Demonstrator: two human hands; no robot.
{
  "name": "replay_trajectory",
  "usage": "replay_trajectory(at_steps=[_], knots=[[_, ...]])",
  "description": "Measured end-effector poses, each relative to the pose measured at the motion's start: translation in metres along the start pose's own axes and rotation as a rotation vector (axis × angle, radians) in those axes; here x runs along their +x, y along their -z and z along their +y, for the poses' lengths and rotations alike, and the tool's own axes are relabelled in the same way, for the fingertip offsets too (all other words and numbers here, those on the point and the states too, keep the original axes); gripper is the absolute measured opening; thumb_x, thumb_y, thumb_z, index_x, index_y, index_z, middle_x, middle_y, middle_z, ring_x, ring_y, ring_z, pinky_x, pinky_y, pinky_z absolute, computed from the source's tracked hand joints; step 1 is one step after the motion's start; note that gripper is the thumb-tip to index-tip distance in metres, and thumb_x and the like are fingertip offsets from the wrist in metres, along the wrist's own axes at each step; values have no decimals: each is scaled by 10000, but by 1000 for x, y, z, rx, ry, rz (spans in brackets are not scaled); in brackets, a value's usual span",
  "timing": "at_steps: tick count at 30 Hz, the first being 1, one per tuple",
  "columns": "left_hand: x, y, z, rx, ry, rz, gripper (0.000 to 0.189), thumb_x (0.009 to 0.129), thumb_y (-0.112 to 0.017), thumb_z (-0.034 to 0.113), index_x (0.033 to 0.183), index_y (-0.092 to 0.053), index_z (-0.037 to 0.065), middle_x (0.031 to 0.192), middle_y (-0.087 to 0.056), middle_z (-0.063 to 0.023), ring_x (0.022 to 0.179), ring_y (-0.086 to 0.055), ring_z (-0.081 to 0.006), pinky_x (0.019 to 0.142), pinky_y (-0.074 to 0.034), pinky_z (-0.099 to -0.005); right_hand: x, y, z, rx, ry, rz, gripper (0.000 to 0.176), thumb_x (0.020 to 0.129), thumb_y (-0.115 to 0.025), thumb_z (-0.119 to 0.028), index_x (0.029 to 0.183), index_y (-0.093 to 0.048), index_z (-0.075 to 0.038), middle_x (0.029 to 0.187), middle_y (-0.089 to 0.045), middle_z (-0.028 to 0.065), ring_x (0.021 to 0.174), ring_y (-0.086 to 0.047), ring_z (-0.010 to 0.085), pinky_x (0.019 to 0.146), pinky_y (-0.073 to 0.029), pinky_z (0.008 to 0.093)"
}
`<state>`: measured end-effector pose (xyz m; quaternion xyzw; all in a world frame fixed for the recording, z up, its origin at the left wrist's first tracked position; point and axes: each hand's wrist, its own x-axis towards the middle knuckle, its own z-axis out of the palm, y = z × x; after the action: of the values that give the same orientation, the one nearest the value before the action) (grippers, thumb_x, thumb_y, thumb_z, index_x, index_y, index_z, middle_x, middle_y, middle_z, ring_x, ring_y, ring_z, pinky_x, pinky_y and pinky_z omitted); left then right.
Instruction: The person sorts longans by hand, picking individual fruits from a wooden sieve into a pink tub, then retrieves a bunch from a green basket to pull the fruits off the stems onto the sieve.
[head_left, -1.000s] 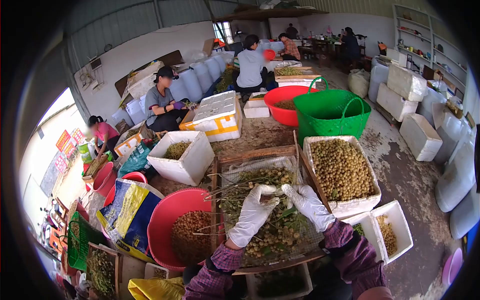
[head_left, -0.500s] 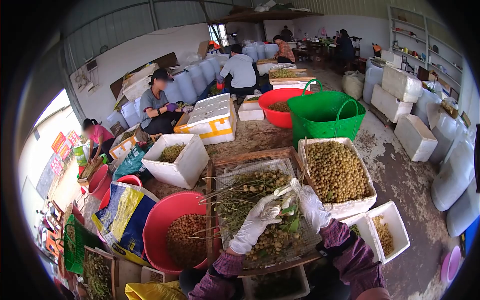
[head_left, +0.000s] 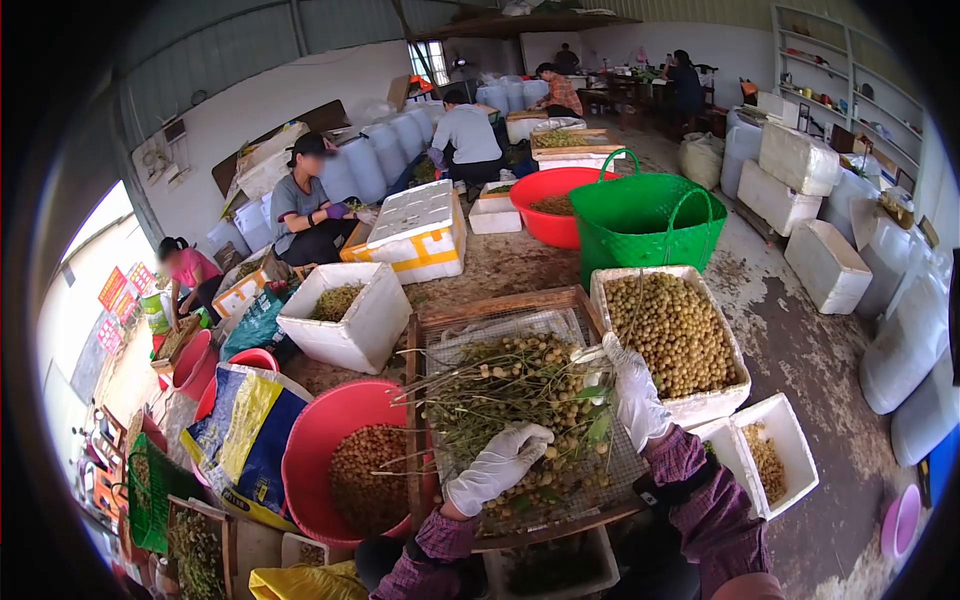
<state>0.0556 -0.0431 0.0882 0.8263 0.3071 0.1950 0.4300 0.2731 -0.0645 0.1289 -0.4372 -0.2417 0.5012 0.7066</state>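
A wood-framed wire-mesh screen [head_left: 560, 300] lies in front of me, piled with cut fruit stems [head_left: 470, 400] carrying leaves and small round yellow-brown fruits. White gloves cover both my hands. My left hand [head_left: 498, 468] is low over the near part of the pile, its fingers curled together; whatever they hold is hidden. At the pile's right side, my right hand [head_left: 638, 395] has its fingers closed around a leafy fruit sprig [head_left: 597, 395]. Just beyond that hand stands a white foam box [head_left: 700, 408] full of loose fruits [head_left: 670, 335].
A red basin [head_left: 310, 440] with loose fruits stands left of the screen. Two small foam boxes [head_left: 795, 455] are at the right, and a green basket [head_left: 650, 240] is behind. Several people work farther back among foam boxes [head_left: 415, 235], a red tub [head_left: 545, 200] and plastic barrels [head_left: 385, 150].
My hands have moved apart. The left has drawn back toward me and slightly left from the sprig; the right stays at the pile's right side. The camera view has shifted slightly.
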Motion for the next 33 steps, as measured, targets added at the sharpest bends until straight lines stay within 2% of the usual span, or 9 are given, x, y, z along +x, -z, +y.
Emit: replay_trajectory(at_steps=[1,2,5,10,13,17,24,29,33], knots=[[0,-3,3,-13,-134,62,304,1014,-419,287,1129,-629,99,1033,-635,-82,902,-591,-147,840,-488,-273,0,-1,2,54,46,0,394,947,-553,-394,871,-669,-26,602,-615,34,431,-535,125,380,-422,241],[-1,-1,5,-241,-96,17,306,948,-571,169,1238,-565,73,1126,-609,-109,1001,-585,-198,929,-453,-319,0,0,3,-30,70,3,395,946,-554,-399,879,-667,-27,613,-616,29,444,-540,120,390,-427,239],[0,-13,1,-801,-134,138,323,979,-517,171,1281,-521,56,1273,-562,-85,1065,-549,-164,947,-441,-302,-6,0,2,-144,93,-13,399,942,-558,-412,892,-665,-31,639,-615,14,480,-551,108,421,-440,236],[2,-39,37,-227,-77,88,271,904,-658,187,1102,-564,27,981,-589,-21,889,-583,-112,827,-491,-260,-15,-8,1,-82,89,-24,401,936,-564,-431,899,-673,-47,663,-610,-3,514,-552,89,455,-441,230],[3,-57,32,-272,225,-26,288,906,-654,181,1124,-541,30,1002,-586,-7,873,-586,-105,797,-503,-248,-17,-7,6,-123,150,2,394,936,-564,-435,880,-672,-60,647,-592,-17,507,-527,71,458,-425,215],[-5,-60,37,-909,206,-130,226,952,-579,204,1105,-564,39,1018,-612,-23,908,-588,-117,750,-522,-265,-18,-5,13,-153,139,-38,410,938,-557,-439,855,-675,-55,630,-578,-21,492,-510,63,448,-420,213],[-8,-49,44,-714,335,-375,370,992,-453,398,1049,-612,69,1015,-618,-46,807,-553,-129,700,-497,-286,-10,-2,36,-88,113,-44,333,935,-584,-397,885,-636,-72,659,-546,-50,551,-505,40,505,-436,200],[-19,-54,25,-836,224,-241,362,996,-452,382,993,-619,61,878,-583,-14,752,-531,-108,628,-466,-262,-14,-10,31,42,53,-23,376,940,-565,-412,903,-633,-44,638,-534,-33,494,-500,66,451,-461,229],[-34,-21,34,-726,371,-241,385,993,-460,395,971,-609,41,732,-521,15,599,-458,-78,564,-416,-214,-3,-2,40,7,128,-31,484,940,-535,-464,908,-673,-2,573,-512,-16,490,-483,63,487,-478,225]])
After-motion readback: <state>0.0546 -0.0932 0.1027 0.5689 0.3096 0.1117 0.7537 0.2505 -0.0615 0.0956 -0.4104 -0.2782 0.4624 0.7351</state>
